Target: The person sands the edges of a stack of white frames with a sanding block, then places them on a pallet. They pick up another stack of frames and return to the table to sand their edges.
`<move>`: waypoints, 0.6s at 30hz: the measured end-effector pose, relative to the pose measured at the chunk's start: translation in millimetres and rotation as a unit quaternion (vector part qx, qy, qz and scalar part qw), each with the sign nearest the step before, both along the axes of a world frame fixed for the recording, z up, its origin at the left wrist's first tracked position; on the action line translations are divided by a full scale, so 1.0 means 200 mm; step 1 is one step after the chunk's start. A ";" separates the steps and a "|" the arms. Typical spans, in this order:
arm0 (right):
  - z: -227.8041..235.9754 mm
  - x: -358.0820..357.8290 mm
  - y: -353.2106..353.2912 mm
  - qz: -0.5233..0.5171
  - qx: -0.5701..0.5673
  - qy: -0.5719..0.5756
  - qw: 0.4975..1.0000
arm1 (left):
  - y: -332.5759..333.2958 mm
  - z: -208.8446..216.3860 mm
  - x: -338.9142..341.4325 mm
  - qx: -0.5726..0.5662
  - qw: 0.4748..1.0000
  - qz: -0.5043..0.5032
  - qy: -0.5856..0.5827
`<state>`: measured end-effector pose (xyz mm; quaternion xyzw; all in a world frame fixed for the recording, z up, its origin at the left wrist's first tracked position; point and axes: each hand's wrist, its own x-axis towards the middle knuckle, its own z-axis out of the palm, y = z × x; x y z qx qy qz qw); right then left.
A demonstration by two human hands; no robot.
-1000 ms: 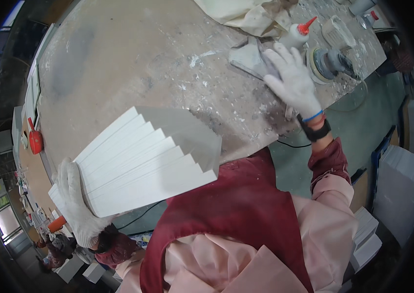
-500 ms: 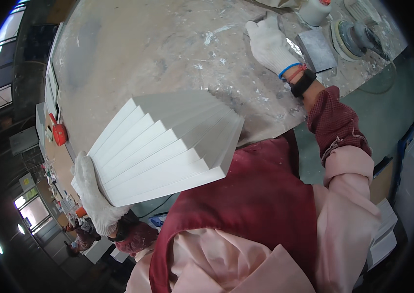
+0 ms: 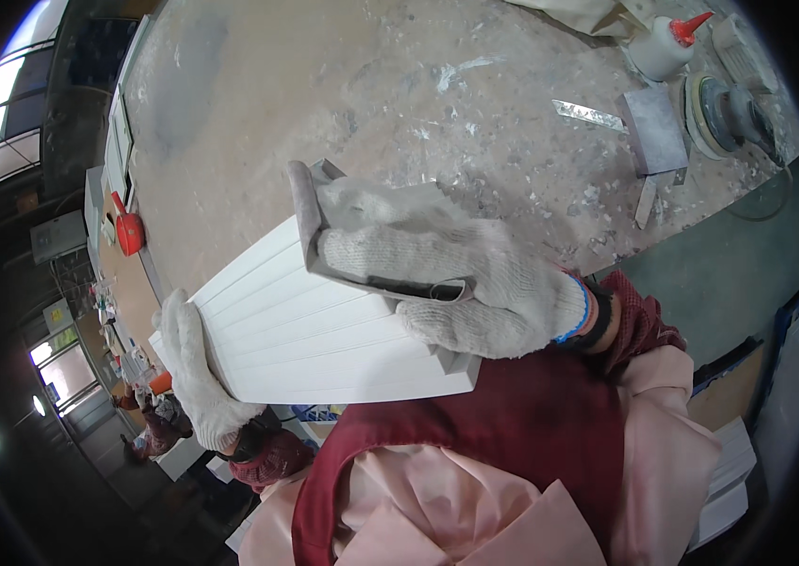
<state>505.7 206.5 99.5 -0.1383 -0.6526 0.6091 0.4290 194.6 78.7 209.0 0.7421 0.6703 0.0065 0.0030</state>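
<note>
A stack of white strips or boards point(image 3: 277, 344) lies side by side in front of my apron, with stepped ends toward the right. At its left end my left hand point(image 3: 194, 373), in a white knitted glove, is closed round the edge. My gloved right hand point(image 3: 475, 269) is over the right part of the stack, closed on a bent grey-brown sheet that looks like sandpaper point(image 3: 303, 212). The sheet curls up around its fingers and meets the white strips. The stepped right ends are mostly hidden under that hand.
The worn, paint-marked table point(image 3: 324, 104) stretches beyond. At the far right stand a white bottle with a red nozzle point(image 3: 661, 49), a grey block point(image 3: 654, 130), a metal strip point(image 3: 590, 115) and a round power sander point(image 3: 725, 113). A red-handled object point(image 3: 128, 231) lies left; another person point(image 3: 159, 426) is lower left.
My right hand has come from the far right of the table, near the grey block, onto the white strips, bringing the grey-brown sheet. My left hand keeps its grip; the stack has tilted slightly.
</note>
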 end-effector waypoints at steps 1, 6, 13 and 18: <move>-0.02 0.00 0.01 0.007 0.013 -0.002 1.000 | 0.01 -0.01 0.00 0.004 1.000 0.000 -0.001; -0.42 -0.07 0.00 -0.077 -0.008 -0.093 0.993 | 0.03 -0.03 0.01 0.011 1.000 0.003 0.006; -0.41 0.02 0.02 -0.032 -0.050 -0.130 0.990 | 0.03 -0.05 0.08 -0.001 0.999 0.036 0.005; -0.10 0.01 0.02 -0.057 0.140 0.079 0.985 | 0.04 -0.03 0.11 -0.006 0.994 0.106 -0.008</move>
